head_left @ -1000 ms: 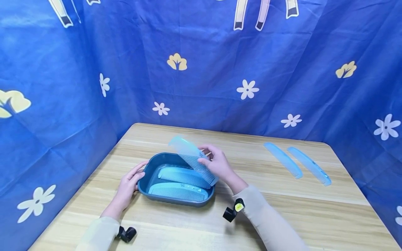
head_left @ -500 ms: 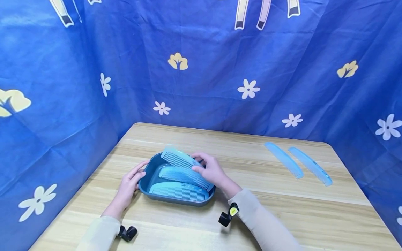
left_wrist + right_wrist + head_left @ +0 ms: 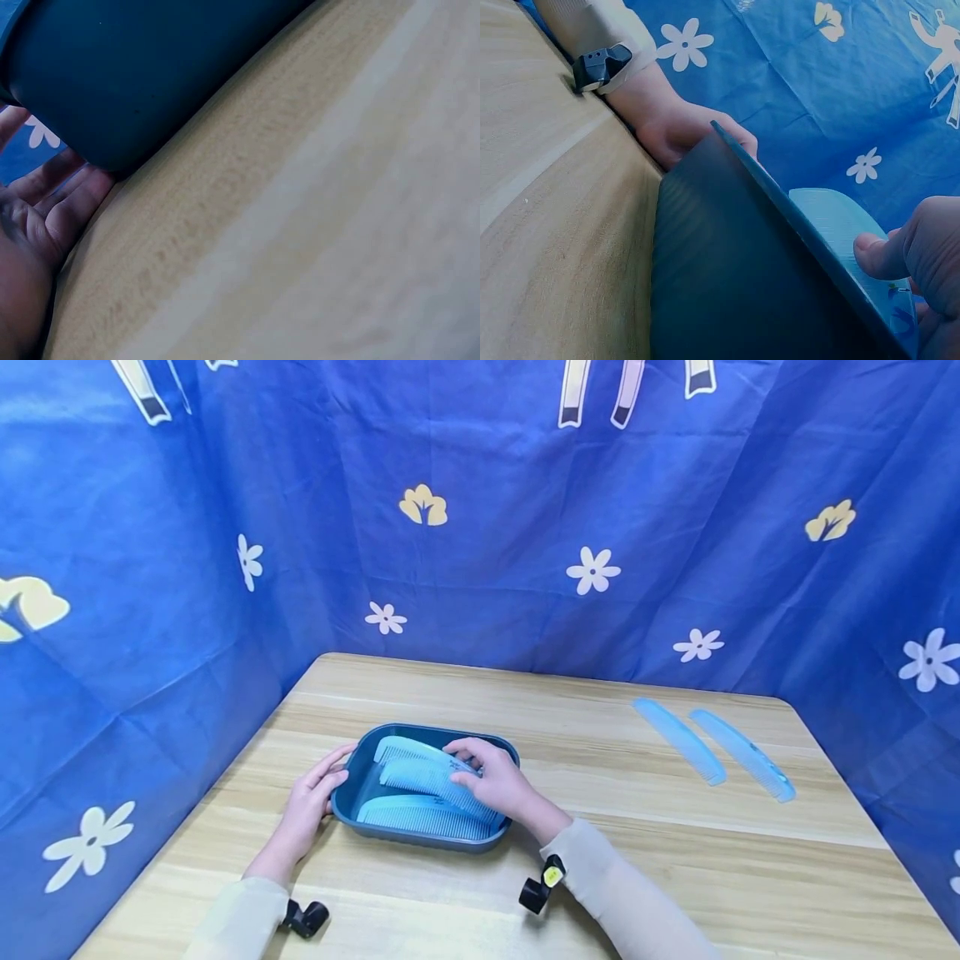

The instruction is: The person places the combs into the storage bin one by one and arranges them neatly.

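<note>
A dark blue plastic basin (image 3: 363, 789) sits on the table, with light blue combs inside. My left hand (image 3: 308, 797) holds its left end, thumb at the rim; the left wrist view shows the fingers (image 3: 81, 199) against the outer wall. My right hand (image 3: 495, 779) pinches a comb (image 3: 401, 747) by its right end, inside the basin and over a second comb (image 3: 412, 773). A third comb (image 3: 423, 817) lies along the near side. In the right wrist view, the thumb presses on the held comb (image 3: 832, 217) behind the basin wall (image 3: 727, 255).
Two more blue combs, a left one (image 3: 678, 739) and a right one (image 3: 742, 753), lie slantwise on the wooden table (image 3: 600, 735) at the right. A blue patterned cloth (image 3: 487, 552) hangs behind and along both sides.
My right hand has lowered the comb into the basin and turned it flatter, moving slightly left. The left hand has stayed on the basin.
</note>
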The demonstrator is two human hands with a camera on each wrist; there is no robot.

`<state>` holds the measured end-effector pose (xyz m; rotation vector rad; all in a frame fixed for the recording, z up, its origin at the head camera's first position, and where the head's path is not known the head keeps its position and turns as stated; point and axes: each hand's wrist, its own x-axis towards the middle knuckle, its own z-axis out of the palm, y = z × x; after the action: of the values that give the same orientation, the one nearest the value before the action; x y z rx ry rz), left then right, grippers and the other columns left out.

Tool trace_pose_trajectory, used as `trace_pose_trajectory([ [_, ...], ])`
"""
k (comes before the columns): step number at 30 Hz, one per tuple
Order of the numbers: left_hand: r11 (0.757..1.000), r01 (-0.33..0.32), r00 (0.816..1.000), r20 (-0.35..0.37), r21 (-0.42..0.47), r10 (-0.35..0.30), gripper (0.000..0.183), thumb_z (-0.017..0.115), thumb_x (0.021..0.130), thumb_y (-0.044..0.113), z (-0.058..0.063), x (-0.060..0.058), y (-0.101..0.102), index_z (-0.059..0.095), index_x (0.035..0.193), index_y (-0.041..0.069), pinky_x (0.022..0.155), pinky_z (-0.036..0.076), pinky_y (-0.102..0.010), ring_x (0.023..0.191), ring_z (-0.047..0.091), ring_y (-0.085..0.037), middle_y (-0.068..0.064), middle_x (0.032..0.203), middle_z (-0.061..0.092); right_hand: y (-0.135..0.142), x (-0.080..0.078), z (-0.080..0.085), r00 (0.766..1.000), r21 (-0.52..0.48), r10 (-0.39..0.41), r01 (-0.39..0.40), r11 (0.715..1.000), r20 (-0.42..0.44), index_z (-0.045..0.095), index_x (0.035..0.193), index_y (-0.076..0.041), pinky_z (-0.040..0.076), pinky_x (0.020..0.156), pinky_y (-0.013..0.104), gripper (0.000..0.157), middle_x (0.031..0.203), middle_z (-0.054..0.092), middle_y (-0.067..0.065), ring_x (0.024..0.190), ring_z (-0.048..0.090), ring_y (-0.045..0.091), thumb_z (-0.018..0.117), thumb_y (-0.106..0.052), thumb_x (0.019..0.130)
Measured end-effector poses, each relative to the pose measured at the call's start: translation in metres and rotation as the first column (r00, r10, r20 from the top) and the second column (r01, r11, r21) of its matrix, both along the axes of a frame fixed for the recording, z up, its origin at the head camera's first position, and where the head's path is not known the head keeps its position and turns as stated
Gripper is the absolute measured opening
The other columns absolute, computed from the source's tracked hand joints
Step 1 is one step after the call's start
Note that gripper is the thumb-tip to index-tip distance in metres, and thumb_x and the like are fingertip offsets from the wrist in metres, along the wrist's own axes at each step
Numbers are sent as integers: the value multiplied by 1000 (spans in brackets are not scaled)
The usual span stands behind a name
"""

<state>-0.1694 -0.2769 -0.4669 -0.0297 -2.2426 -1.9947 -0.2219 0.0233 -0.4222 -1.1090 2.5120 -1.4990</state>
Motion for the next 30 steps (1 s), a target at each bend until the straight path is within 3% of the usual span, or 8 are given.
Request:
trace_pose_trajectory([
  [12, 1000, -14, 1000, -1, -6, 14, 44, 49, 98, 21, -1, 0, -1, 43, 139, 11, 64, 54, -28, 90, 60, -9, -2, 111, 56, -1, 0, 0, 986, 168, 162, -165, 972, 33, 58, 123, -13, 47, 70, 21, 34, 105, 61, -1, 85, 55, 9, 63, -12, 89],
  [21, 1000, -10, 1000, -6, -4, 10, 44, 49, 98, 21, 2, -5, -1, 43, 139, 11, 63, 54, -29, 87, 60, -10, -4, 112, 54, -3, -2, 0, 982, 258, 186, -186, 948, 27, 59, 121, -15, 48, 76, 21, 31, 102, 64, -5, 90, 58, 7, 62, -12, 90],
  [30, 1000, -13, 1000, 22, -26, 13, 44, 49, 98, 24, 2, -1, 1, 43, 140, 12, 63, 54, -29, 86, 61, -11, -5, 113, 52, -3, 4, -3, 989, 325, 145, -125, 938, -41, 59, 121, -15, 46, 75, 20, 31, 98, 63, -11, 92, 57, 4, 62, -19, 90],
])
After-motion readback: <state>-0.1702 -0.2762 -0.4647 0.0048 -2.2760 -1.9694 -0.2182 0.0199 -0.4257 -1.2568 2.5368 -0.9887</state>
